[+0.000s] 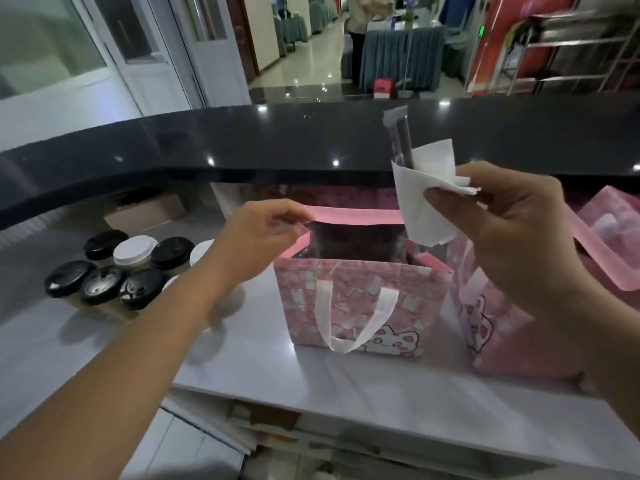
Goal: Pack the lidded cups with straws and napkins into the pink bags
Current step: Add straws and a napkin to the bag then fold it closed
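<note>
Left hand pinches the rim of the open pink bag on the table. Right hand, at 2 o'clock of the bag, pinches a white napkin and wrapped straw. Lidded cups cluster at 9 o'clock.

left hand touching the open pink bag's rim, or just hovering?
Touching. In the head view the left hand pinches the pink inner rim of the open pink bag at its left corner, holding the mouth open; no gap shows.

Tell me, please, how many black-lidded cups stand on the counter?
5 black-lidded cups: two at the back, three in front. The left forearm may hide more.
</note>
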A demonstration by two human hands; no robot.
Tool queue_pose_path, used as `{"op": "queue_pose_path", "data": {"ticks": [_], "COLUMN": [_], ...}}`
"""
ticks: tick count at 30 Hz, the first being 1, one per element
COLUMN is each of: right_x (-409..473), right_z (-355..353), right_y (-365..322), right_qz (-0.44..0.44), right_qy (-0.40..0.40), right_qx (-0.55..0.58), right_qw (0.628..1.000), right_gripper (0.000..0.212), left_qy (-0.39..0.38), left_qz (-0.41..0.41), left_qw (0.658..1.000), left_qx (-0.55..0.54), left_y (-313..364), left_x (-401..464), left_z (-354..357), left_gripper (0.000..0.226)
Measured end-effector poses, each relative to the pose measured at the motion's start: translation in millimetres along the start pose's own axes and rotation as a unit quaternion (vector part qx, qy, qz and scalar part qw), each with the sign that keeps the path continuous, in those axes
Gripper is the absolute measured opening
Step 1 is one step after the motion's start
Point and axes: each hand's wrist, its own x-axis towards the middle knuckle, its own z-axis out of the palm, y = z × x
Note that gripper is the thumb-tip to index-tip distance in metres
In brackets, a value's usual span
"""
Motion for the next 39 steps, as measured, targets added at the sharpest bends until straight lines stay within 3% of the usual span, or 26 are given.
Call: {"op": "queue_pose_path", "data": {"ticks": [4, 6, 11, 14, 18, 22, 24, 27, 30, 33, 36, 39], "right_x": [22, 28, 28, 27, 28, 26, 26, 31, 28, 13, -13, -50], "right_z": [23, 34, 53, 66, 92, 114, 118, 108, 87, 61, 48, 49], "right_y": [9, 18, 39, 37, 35, 35, 30, 13, -4, -12, -10, 10], "right_qz": [-0.026, -0.009, 0.079, 0.126, 0.156, 0.174, 0.196, 0.198, 0.208, 0.23, 0.266, 0.324], "right_qy": [-0.046, -0.084, -0.204, -0.309, -0.403, -0.444, -0.445, -0.389, -0.282, -0.144, -0.05, 0.03], "right_qx": [-0.044, -0.083, -0.204, -0.295, -0.486, -0.514, -0.5, -0.487, -0.448, -0.352, -0.235, -0.104], "right_qw": [0.998, 0.993, 0.954, 0.895, 0.76, 0.713, 0.716, 0.757, 0.823, 0.896, 0.934, 0.94], "right_gripper": [0.032, 0.031, 0.019, 0.023, 0.03, 0.034, 0.047, 0.051, 0.047, 0.058, 0.099, 0.132], "left_qy": [-0.149, -0.202, -0.325, -0.335, -0.342, -0.341, -0.34, -0.331, -0.325, -0.313, -0.326, -0.329], "left_qz": [0.068, 0.091, 0.049, 0.079, 0.128, 0.163, 0.175, 0.18, 0.192, 0.192, 0.189, 0.236], "left_qw": [0.977, 0.964, 0.935, 0.934, 0.926, 0.922, 0.921, 0.924, 0.925, 0.93, 0.926, 0.909], "left_qx": [0.135, 0.145, 0.136, 0.099, 0.092, 0.082, 0.069, 0.057, 0.047, 0.027, 0.04, 0.098], "left_y": [-21, -26, -45, -54, -60, -65, -66, -68, -70, -71, -69, -63], "left_x": [31, 40, 45, 41, 37, 36, 35, 37, 39, 44, 50, 59], "left_z": [-2, -5, -12, -10, -11, -13, -13, -13, -12, -11, -10, -8], "left_gripper": [0.037, 0.063, 0.123, 0.136, 0.136, 0.131, 0.129, 0.127, 0.12, 0.111, 0.106, 0.1]}}
